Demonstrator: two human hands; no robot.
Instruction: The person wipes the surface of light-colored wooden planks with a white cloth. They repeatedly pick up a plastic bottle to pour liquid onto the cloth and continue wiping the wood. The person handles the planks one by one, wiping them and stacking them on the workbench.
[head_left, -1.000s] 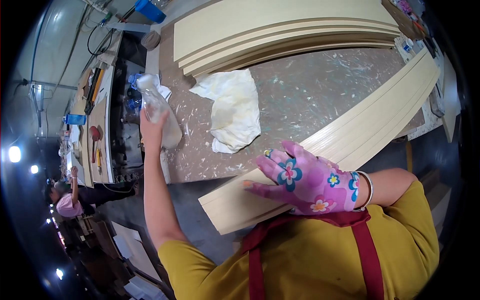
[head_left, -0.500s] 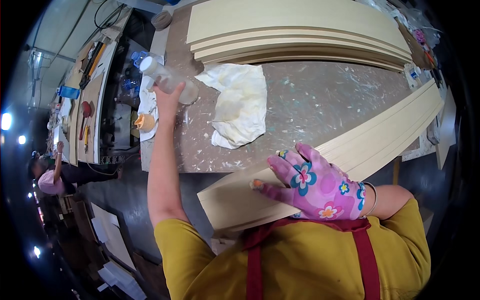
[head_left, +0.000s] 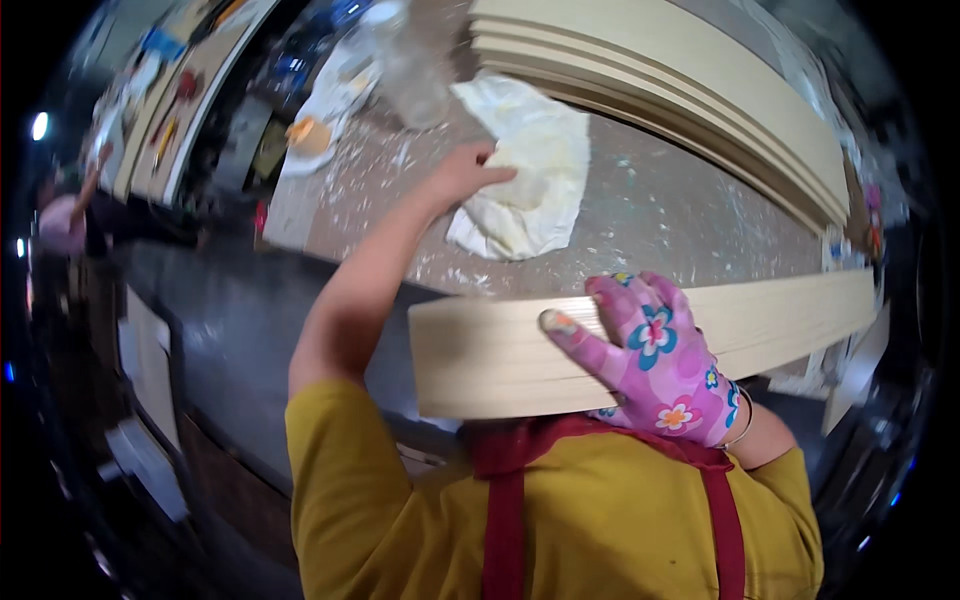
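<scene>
My bare left hand (head_left: 466, 178) is at the left edge of a crumpled white cloth (head_left: 535, 165) on the workbench. Its thumb and forefinger are apart, with the thumb over the cloth's edge. My right hand (head_left: 660, 350) wears a pink floral glove and grips a long pale wooden board (head_left: 490, 355). The gloved thumb lies on the board's face and the fingers reach to its far edge. This board lies crosswise in front of my body. A translucent plastic bottle (head_left: 415, 85) with a white cap is on the bench, beyond my left hand.
A stack of pale boards (head_left: 660, 75) covers the bench's far right. The paint-spattered workbench (head_left: 650, 225) also bears an orange-topped small container (head_left: 310, 135) on a white sheet at left. A side table (head_left: 165, 130) holds tools. Another person (head_left: 70, 215) is at far left.
My left hand has let go of the bottle and moved right and nearer, to the cloth. The board has swung to lie more level across my front, with my right hand still on it.
</scene>
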